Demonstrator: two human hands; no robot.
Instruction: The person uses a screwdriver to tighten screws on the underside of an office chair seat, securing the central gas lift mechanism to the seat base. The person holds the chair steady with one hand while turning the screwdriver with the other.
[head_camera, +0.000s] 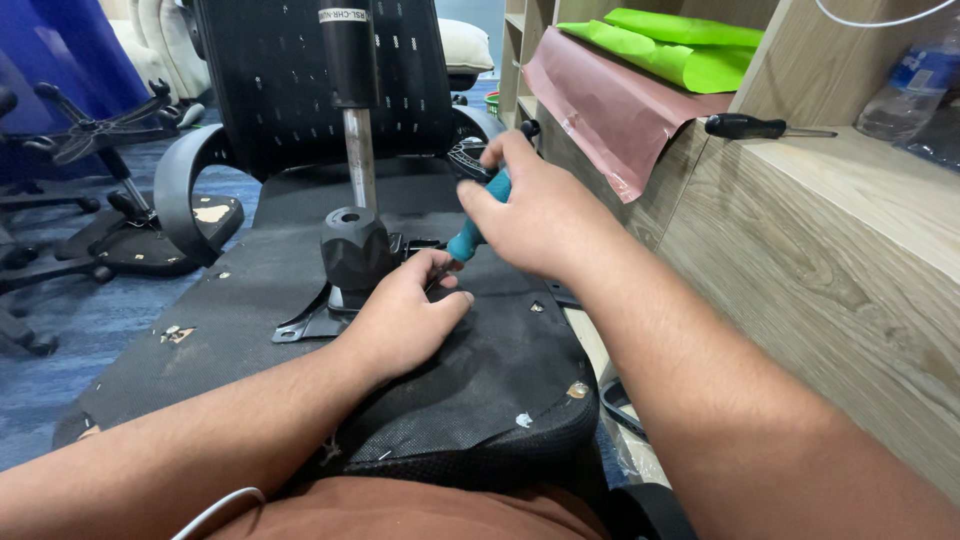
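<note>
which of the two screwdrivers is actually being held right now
The teal-handled screwdriver, gripped in the right hand over the upturned chair seat. The black-handled screwdriver lies untouched on the wooden shelf.

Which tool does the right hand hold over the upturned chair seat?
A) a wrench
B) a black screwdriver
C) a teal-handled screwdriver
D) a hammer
C: the right hand grips a teal-handled screwdriver, its tip pointing down at the fingertips of the left hand on the seat; the black screwdriver lies untouched on the wooden shelf.
</note>
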